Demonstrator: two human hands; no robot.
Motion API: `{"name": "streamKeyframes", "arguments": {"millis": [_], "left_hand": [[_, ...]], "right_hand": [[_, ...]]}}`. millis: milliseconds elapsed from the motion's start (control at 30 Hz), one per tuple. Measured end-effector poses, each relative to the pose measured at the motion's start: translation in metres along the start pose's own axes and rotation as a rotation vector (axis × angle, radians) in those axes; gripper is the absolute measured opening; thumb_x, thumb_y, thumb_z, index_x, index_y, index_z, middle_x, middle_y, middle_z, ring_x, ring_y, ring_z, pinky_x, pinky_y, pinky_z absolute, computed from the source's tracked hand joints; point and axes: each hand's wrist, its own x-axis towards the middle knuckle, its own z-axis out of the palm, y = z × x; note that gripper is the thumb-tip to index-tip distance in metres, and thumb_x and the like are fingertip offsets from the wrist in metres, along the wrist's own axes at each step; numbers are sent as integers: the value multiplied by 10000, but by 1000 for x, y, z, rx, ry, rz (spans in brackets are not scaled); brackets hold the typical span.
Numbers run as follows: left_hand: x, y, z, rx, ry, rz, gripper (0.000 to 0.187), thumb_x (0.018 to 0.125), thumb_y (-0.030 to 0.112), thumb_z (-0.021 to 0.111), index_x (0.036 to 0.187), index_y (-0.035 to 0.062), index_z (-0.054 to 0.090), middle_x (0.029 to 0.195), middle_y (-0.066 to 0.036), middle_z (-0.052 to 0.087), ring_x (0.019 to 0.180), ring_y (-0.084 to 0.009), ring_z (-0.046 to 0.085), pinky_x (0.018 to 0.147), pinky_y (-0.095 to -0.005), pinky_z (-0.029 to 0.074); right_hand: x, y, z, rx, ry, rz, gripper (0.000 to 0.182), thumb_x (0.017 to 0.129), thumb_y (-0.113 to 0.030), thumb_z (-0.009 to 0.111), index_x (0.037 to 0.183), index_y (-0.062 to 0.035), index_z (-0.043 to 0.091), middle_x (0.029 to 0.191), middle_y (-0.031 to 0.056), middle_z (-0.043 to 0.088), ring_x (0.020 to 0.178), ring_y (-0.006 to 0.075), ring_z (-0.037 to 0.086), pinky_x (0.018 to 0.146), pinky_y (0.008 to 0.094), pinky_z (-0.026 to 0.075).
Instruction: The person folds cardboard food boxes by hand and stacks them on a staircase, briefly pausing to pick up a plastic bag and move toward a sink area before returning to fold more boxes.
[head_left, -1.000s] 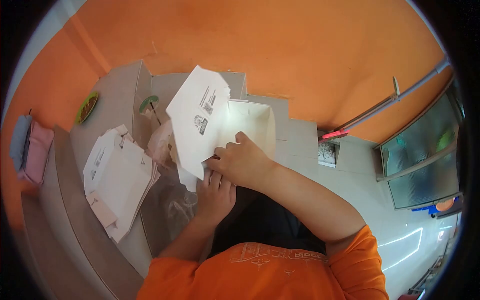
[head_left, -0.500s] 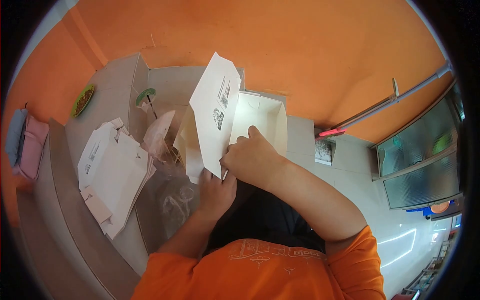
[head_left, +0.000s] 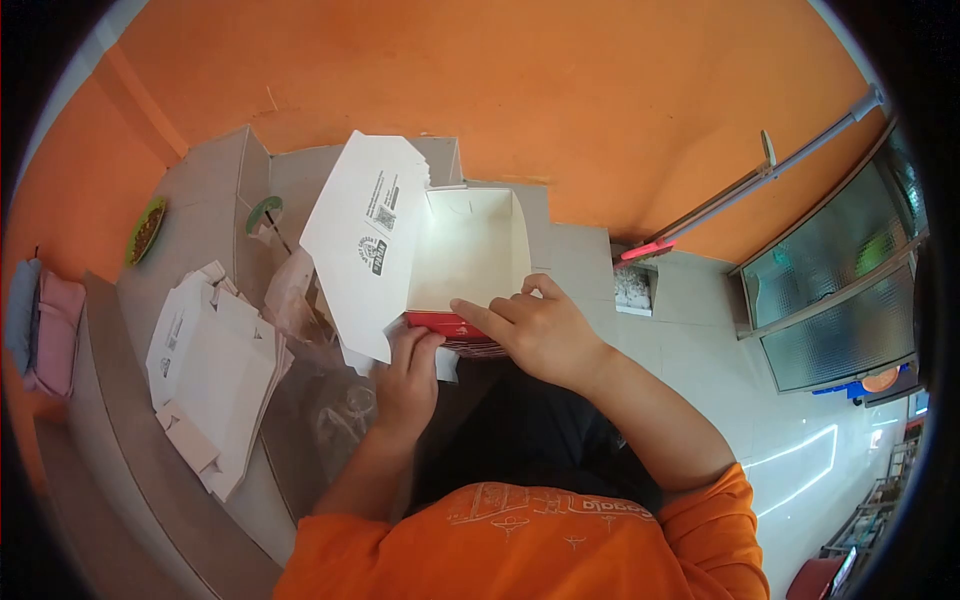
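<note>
An open cardboard box (head_left: 470,240) with a white inside and a red outer front stands before me, its printed lid (head_left: 365,230) raised to the left. My left hand (head_left: 410,375) pinches the box's near left corner between thumb and fingers. Along the near wall lies my right hand (head_left: 535,330), its index finger stretched out on the top edge and the other fingers curled at the near right corner. What is under the box is partly hidden by my hands. Flat unfolded box blanks (head_left: 215,365) are stacked to the left.
Crumpled clear plastic (head_left: 345,410) lies between the blanks and my legs. Farther off are a green dish (head_left: 147,230), a green-rimmed cup (head_left: 264,215), and pink and blue bundles at the far left. A pink-ended pole (head_left: 650,252) leans at the right.
The box has turned to face me more, and its lid has tilted left, showing the red front wall. My right hand has moved from inside the box to its near edge.
</note>
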Motion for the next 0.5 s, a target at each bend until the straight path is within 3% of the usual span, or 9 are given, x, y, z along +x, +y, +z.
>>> {"name": "streamKeyframes", "arguments": {"millis": [200, 333, 433, 500], "left_hand": [[5, 8, 3, 0, 28, 6, 169, 738, -65, 596, 872, 36, 618, 914, -118, 589, 882, -316, 566, 747, -399, 471], [5, 5, 4, 6, 32, 12, 162, 742, -66, 593, 875, 24, 617, 902, -112, 594, 887, -310, 564, 755, -385, 469], [5, 6, 4, 3, -13, 52, 211, 747, -56, 597, 946, 17, 597, 972, -137, 579, 906, -321, 556, 779, -385, 458], [4, 15, 4, -50, 3, 8, 336, 750, -36, 597, 1080, 14, 553, 1100, -179, 523, 943, -342, 537, 824, -396, 446]], "right_hand": [[-1, 5, 14, -15, 126, -82, 383, 789, -136, 526, 1171, -142, 560, 655, 1, 533, 614, 148, 573, 766, 306, 402], [-1, 7, 20, 14, 87, -109, 381, 793, -135, 523, 1172, -142, 559, 675, -2, 546, 617, 169, 573, 775, 314, 398], [-5, 8, 12, 72, 10, -98, 389, 798, -134, 518, 1185, -141, 550, 703, 0, 569, 680, 190, 586, 804, 330, 402], [-7, 7, 7, 60, 44, -82, 411, 804, -141, 528, 1212, -178, 562, 748, 8, 584, 748, 173, 591, 900, 379, 390]]}}
